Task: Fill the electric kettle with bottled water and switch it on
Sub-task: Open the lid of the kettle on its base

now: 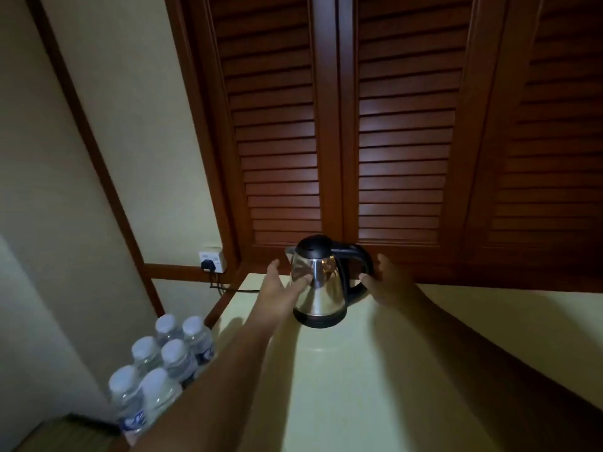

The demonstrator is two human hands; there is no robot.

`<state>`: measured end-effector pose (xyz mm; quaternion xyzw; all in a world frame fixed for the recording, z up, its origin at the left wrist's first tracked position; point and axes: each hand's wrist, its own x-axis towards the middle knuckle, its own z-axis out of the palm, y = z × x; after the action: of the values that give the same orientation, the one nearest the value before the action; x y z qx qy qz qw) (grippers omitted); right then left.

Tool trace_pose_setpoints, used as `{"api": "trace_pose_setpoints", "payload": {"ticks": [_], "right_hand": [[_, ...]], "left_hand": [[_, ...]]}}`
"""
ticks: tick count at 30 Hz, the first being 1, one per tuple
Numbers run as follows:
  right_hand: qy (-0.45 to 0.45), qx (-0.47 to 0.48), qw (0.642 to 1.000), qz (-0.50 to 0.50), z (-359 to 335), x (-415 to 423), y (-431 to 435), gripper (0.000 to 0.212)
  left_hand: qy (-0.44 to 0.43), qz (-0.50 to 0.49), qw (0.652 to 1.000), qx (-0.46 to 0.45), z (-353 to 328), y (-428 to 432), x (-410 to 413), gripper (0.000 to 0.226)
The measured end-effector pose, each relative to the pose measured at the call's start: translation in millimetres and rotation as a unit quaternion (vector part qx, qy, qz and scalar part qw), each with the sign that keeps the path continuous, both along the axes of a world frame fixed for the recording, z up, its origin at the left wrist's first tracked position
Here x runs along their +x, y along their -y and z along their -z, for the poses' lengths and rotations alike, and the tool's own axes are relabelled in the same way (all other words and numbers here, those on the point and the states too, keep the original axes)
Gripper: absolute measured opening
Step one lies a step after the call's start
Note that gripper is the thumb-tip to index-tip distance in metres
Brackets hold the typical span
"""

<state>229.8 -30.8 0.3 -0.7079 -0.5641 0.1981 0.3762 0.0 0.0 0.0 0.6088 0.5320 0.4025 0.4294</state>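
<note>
A stainless steel electric kettle (321, 285) with a black lid, handle and base stands on a pale counter (375, 370), its lid down. My left hand (280, 285) reaches to the kettle's left side, fingers straight, fingertips at the steel body. My right hand (385, 282) is spread beside the black handle on the right, fingers close to it but not wrapped round it. A shrink-wrapped pack of several water bottles (163, 360) with white caps stands lower down, left of the counter.
Brown louvred wooden doors (391, 141) rise right behind the kettle. A white wall socket (212, 259) with a black plug sits at the left, and its black cord (241, 290) runs toward the counter. A cream wall fills the left side.
</note>
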Motion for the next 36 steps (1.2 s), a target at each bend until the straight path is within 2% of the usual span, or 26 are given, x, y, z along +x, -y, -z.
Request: {"api": "trace_pose_setpoints", "payload": {"ticks": [5, 10, 13, 18, 26, 36], "right_hand": [[-0.051, 0.059, 0.997, 0.023, 22.0, -13.2, -21.4, 0.037], [-0.088, 0.07, 0.99, 0.09, 39.9, -21.5, -32.2, 0.042], [-0.076, 0.096, 0.986, 0.111, 47.7, -24.3, -34.7, 0.04], [-0.05, 0.121, 0.986, 0.1, 46.4, -21.9, -32.1, 0.042], [-0.047, 0.173, 0.976, 0.122, 26.9, -27.1, 10.4, 0.049], [-0.036, 0.171, 0.979, 0.107, 57.3, -18.8, 114.8, 0.043]], "left_hand": [[0.085, 0.061, 0.994, -0.021, 36.6, -24.0, 20.1, 0.122], [0.14, 0.068, 0.988, 0.003, 64.3, -44.8, 25.8, 0.142], [0.182, 0.098, 0.978, 0.015, 75.5, -53.5, 25.7, 0.136], [0.205, 0.093, 0.973, 0.051, 72.9, -53.9, 26.2, 0.114], [0.212, 0.104, 0.962, 0.137, 47.9, -12.1, 24.4, 0.108], [0.18, 0.082, 0.975, 0.098, 68.9, 97.1, 28.6, 0.1]]}}
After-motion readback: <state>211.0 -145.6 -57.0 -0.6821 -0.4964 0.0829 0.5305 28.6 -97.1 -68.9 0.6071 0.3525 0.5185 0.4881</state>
